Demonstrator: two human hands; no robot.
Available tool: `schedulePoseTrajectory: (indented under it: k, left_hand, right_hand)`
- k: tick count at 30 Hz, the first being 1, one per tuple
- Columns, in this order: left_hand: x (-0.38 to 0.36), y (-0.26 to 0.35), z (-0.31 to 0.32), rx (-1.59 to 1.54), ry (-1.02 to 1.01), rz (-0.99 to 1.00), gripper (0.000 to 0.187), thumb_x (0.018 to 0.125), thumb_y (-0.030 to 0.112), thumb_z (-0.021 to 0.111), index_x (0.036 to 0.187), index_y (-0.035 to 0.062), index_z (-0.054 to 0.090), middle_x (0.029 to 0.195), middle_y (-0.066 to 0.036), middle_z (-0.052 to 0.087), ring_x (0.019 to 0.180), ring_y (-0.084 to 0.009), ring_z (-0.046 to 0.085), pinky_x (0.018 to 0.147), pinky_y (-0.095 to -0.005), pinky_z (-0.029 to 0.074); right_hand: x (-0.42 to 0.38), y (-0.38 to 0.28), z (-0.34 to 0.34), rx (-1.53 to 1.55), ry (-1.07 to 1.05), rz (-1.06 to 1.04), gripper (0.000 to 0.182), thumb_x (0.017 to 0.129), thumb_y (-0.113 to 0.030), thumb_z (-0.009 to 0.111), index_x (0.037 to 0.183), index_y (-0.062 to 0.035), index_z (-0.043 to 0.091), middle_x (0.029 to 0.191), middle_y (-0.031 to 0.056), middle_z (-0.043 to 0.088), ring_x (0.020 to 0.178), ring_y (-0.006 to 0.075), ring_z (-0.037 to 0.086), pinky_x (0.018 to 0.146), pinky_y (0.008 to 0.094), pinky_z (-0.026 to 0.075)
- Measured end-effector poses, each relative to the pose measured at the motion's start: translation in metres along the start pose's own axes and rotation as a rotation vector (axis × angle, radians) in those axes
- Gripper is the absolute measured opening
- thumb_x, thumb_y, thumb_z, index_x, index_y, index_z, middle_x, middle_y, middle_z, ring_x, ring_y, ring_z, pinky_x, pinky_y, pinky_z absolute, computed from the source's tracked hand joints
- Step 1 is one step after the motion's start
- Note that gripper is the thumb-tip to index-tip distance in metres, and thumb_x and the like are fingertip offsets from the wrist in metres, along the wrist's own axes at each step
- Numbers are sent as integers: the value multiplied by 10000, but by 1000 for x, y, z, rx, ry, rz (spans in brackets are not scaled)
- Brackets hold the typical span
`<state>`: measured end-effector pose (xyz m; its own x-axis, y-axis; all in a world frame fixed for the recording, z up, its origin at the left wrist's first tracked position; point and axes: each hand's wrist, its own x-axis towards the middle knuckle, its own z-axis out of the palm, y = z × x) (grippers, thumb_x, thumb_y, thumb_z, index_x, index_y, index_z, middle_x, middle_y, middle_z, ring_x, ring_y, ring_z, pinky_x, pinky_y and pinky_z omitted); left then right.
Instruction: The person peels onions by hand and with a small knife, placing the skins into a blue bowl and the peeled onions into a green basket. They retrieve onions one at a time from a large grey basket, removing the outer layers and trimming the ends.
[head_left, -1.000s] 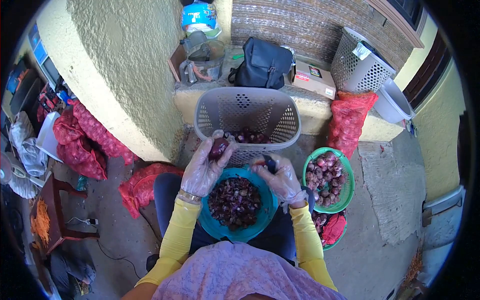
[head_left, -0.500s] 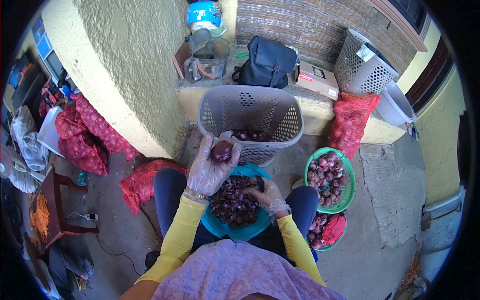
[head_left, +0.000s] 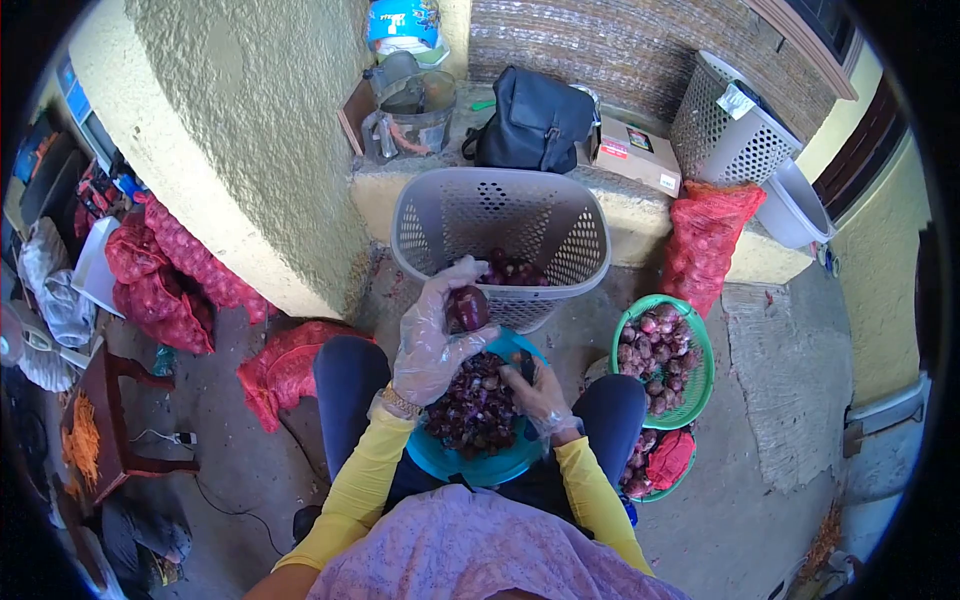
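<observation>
My left hand [head_left: 432, 335], in a clear plastic glove, holds a peeled red onion [head_left: 467, 308] between thumb and fingers, just in front of the grey basket. My right hand [head_left: 541, 397], also gloved, is closed around what looks like a small dark knife [head_left: 527, 366], partly hidden by the fingers. It is over the right side of a teal basin [head_left: 428, 455] between my knees. Dark purple onion skins [head_left: 470, 405] fill the basin. Beyond it stands a tall grey perforated basket [head_left: 500, 178], with peeled onions [head_left: 513, 268] at its bottom.
On the right, a green basket [head_left: 708, 370] holds unpeeled onions, above another basket with a red cloth [head_left: 670, 458]. A red mesh sack [head_left: 708, 240] leans on the ledge; more sacks [head_left: 160, 285] lie left. A black backpack [head_left: 535, 120] sits on the ledge beside a cardboard box [head_left: 637, 155].
My left hand has turned and tilted, carrying the onion slightly right toward the basket's front rim. My right hand stays over the basin, with its fingers slightly shifted.
</observation>
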<state>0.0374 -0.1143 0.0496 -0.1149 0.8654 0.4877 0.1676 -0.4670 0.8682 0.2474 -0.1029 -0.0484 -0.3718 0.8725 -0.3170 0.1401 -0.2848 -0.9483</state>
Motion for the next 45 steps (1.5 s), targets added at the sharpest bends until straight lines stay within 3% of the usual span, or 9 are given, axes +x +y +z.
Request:
schedulePoseTrajectory:
  k: [5, 14, 16, 17, 22, 24, 30, 34, 45]
  left_hand:
    - [7, -26, -2, -46, 2, -23, 615, 830, -28, 810, 1369, 50, 524, 1510, -183, 542, 1400, -281, 531, 1153, -394, 456]
    - [64, -73, 4, -847, 50, -618, 288, 1102, 274, 529, 1327, 104, 587, 1333, -122, 613, 1133, -217, 628, 863, -350, 617]
    - [71, -100, 10, -860, 97, -513, 291, 1101, 267, 534, 1309, 77, 607, 1305, -109, 626, 1110, -210, 633, 871, -359, 611]
    - [68, -107, 10, -919, 92, -528, 297, 1072, 205, 592, 1329, 55, 575, 1337, -107, 611, 1120, -202, 631, 917, -373, 598]
    - [67, -104, 22, -810, 154, -622, 395, 980, 26, 660, 1357, 50, 548, 1443, -126, 568, 1202, -217, 609, 1047, -391, 526]
    - [69, -101, 22, -584, 58, -463, 482, 948, -30, 678, 1392, 49, 509, 1434, -136, 575, 1180, -215, 628, 1046, -354, 533]
    - [68, -95, 18, -507, -116, -261, 604, 873, -36, 759, 1421, 37, 516, 1511, -166, 538, 1370, -252, 553, 1163, -381, 431]
    - [66, -85, 17, -310, -158, -188, 572, 872, -79, 723, 1389, 35, 505, 1520, -182, 526, 1389, -267, 534, 1188, -422, 417]
    - [62, -79, 8, -468, -189, -306, 490, 883, 51, 806, 1328, 23, 601, 1342, -106, 636, 1258, -200, 596, 1127, -360, 461]
  right_hand:
    - [1, 7, -2, 321, 40, 105, 447, 1016, -280, 700, 1332, -21, 520, 1091, 52, 669, 806, 100, 583, 600, 250, 474]
    - [10, 15, -8, 704, -54, 226, 313, 1101, -205, 521, 1355, -22, 513, 1167, 100, 697, 966, 159, 672, 843, 298, 540]
    - [11, 11, -3, 519, -88, 278, 350, 1110, -228, 501, 1393, -22, 513, 1229, 91, 681, 1057, 157, 641, 960, 314, 517]
    - [15, 19, 2, 519, -54, 244, 364, 1122, -269, 496, 1431, -78, 477, 1158, 69, 696, 857, 114, 638, 653, 237, 535]
    - [14, 4, 7, 508, -38, 228, 362, 1129, -281, 485, 1428, -77, 486, 1092, 50, 695, 817, 102, 626, 642, 238, 520]
    - [13, -2, 9, 467, 24, 161, 326, 1124, -230, 492, 1389, -48, 547, 1084, 31, 663, 933, 114, 617, 865, 281, 534]
    - [9, -32, 5, 339, 112, -36, 273, 1117, -234, 522, 1308, -47, 577, 897, 27, 635, 697, 72, 577, 620, 249, 503]
    - [41, -78, -20, -135, 217, -412, 333, 1019, -171, 693, 1290, 16, 641, 1029, 84, 732, 907, 183, 694, 878, 357, 565]
    - [93, -126, -27, -199, 16, -620, 188, 937, -93, 738, 1100, -2, 754, 933, 143, 736, 857, 219, 701, 803, 359, 535]
